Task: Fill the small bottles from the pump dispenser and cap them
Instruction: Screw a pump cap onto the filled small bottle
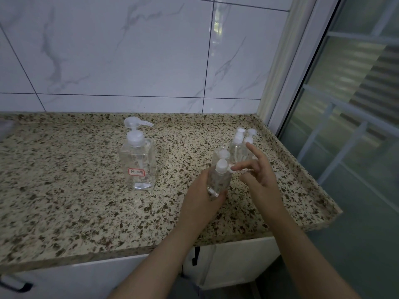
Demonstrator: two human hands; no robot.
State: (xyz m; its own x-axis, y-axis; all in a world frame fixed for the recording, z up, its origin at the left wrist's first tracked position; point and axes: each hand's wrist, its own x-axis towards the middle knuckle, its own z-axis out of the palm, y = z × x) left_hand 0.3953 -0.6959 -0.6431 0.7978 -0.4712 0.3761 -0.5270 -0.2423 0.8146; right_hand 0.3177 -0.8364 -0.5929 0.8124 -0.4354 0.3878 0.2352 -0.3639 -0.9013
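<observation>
Nearest the front edge of the counter, two bare forearms reach in from below. The left hand grips a small clear bottle round its lower body, fingers curled about it, holding it tilted above the counter's right half. The bottle wears a white cap. The right hand hovers just beside that cap with its fingers spread and mostly straight, holding nothing; whether a fingertip touches the cap cannot be told.

Just behind the held bottle, another small bottle stands, largely hidden. Further back, near the counter's right rear corner, two more small bottles stand close together with white tops. Left of them, about mid-counter, the pump dispenser stands upright, clear, with a red-bordered label low on its front and its spout pointing right.

Behind the counter rises a wall of white marbled tile.
</observation>
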